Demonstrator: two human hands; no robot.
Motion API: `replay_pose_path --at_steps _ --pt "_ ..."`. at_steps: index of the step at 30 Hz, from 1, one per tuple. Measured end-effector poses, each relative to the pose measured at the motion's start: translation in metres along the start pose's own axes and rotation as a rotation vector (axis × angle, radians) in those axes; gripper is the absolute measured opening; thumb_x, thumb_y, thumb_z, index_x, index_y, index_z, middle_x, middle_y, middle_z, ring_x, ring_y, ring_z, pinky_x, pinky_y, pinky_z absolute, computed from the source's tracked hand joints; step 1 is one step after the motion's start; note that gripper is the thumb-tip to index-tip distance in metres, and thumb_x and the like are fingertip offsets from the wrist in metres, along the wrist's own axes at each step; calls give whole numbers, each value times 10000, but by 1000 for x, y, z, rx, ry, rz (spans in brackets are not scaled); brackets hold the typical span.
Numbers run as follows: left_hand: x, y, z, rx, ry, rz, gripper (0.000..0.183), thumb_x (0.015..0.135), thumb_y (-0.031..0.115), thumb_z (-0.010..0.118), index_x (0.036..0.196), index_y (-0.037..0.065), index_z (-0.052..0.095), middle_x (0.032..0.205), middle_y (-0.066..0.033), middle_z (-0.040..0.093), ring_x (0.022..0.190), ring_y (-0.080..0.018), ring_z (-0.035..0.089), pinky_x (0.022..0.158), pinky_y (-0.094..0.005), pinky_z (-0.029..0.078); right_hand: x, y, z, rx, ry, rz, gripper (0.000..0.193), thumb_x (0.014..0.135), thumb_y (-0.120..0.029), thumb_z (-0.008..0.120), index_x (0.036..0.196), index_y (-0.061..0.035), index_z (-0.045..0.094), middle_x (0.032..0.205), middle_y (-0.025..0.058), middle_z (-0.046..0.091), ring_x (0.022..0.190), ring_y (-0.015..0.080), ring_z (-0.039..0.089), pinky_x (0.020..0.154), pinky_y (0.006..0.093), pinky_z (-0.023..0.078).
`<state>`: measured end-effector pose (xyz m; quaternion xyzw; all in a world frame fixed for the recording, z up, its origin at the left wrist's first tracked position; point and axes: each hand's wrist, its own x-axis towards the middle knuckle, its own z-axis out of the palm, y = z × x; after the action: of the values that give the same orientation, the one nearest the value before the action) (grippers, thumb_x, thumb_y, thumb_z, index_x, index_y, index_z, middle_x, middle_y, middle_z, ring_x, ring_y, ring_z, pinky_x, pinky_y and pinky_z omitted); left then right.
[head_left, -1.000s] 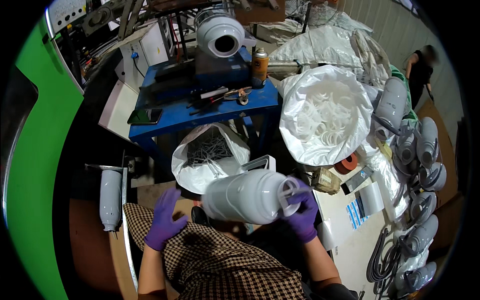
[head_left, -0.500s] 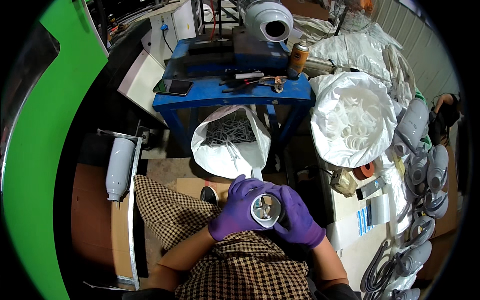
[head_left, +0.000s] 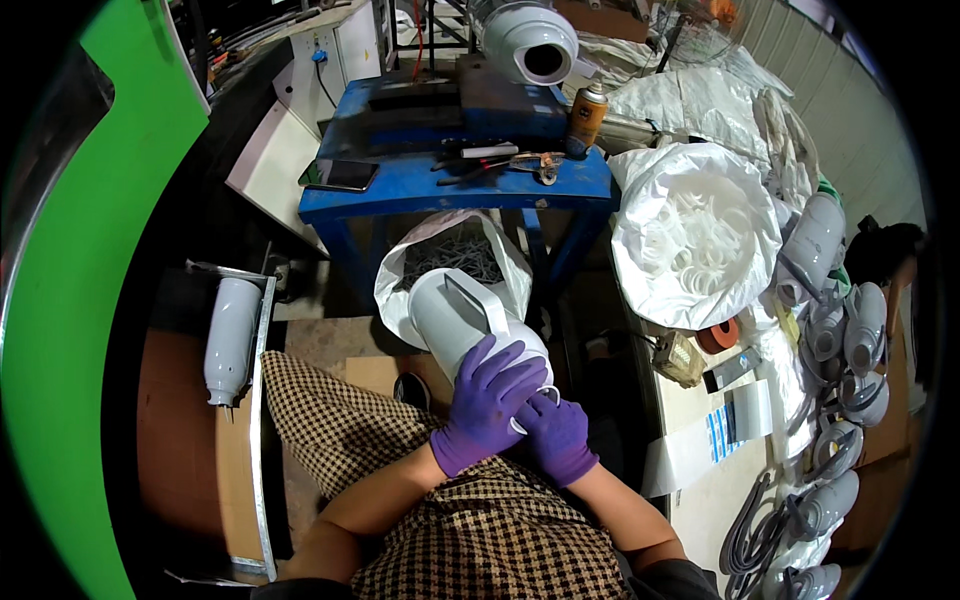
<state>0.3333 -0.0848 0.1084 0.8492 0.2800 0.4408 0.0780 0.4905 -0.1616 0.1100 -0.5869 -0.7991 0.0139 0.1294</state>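
A pale grey jug body (head_left: 447,318) with a long side handle (head_left: 478,302) lies slanted above my lap, its lower end toward me. My left hand (head_left: 482,405), in a purple glove, is closed round its near part with the fingers laid across the side. My right hand (head_left: 558,436), gloved in the same purple, is curled at the near end, its fingertips at a white rim (head_left: 549,391). What those fingertips pinch inside the rim is hidden. Behind the jug stands a white sack (head_left: 400,300) of thin grey strips.
A blue bench (head_left: 450,195) bears a phone (head_left: 340,175), pliers (head_left: 480,172) and a spray can (head_left: 586,120). Right of me are a sack (head_left: 640,270) of white rings and several grey jug bodies (head_left: 865,330). Another grey flask body (head_left: 232,340) lies at left. A person's arm (head_left: 903,275) shows far right.
The jug body has tipped from its open end facing up to lying slanted, with side and handle showing. My left hand now rests across its side; my right hand has moved to the near rim.
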Motion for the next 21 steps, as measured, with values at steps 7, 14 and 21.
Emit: replay_pose_path --at_steps 7,14,21 --pt "22 -31 5 109 53 14 331 815 238 733 1128 131 721 1254 -30 691 1297 -265 577 1142 -560 374 30 -3 -6 318 192 30 415 786 -220 779 1146 -102 612 1249 138 602 927 333 686 732 448 551" --pt "3 -21 18 96 -38 112 362 796 244 718 1147 159 725 1308 6 665 1286 -250 583 1128 -529 390 15 13 7 0 -176 -42 492 758 -224 768 1226 -158 628 1171 119 663 893 280 705 605 365 543" --pt "9 -59 16 158 -5 -13 438 788 264 736 1218 184 705 1371 16 631 1357 -228 515 1149 -514 354 37 17 -6 -97 131 -138 620 859 -129 614 1467 -173 498 1303 97 624 793 268 672 599 398 559"
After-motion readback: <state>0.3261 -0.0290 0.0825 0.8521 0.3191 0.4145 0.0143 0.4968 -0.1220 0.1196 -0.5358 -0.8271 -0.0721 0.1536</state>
